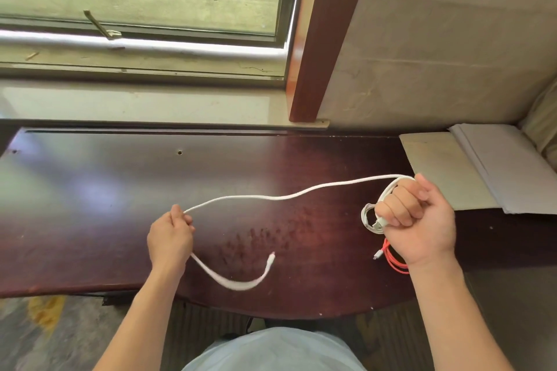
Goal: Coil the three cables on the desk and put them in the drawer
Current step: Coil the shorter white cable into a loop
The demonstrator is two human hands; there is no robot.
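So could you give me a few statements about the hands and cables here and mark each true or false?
1. The left hand pinches the white cable. True.
2. The right hand is open and empty. False: it grips the same white cable's other end.
3. An orange cable lies on the desk below the right hand. True.
4. The white cable is fully coiled. False: a long stretch spans between the hands, and a loose end trails free.

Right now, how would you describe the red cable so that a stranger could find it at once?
Look at the dark desk, near its front edge on the right. The red cable lies coiled there, partly under the right hand. It is the only red one; the others are white.
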